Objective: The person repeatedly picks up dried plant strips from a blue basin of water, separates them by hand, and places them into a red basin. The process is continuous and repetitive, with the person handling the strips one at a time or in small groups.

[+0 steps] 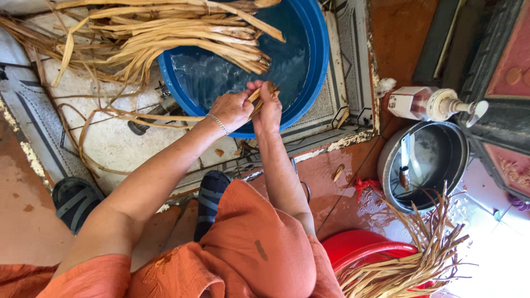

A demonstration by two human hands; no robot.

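Both hands are meeting over the near rim of the blue basin [309,83] of water. The left hand [231,109] and the right hand [269,110] are pinching a tan fibre strip [259,95] between pressed fingers. More dried strips [182,33] are lying across the basin's far side.

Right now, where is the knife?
In the head view the knife lies inside the grey metal pot at right, below the pump bottle, above the red basin.
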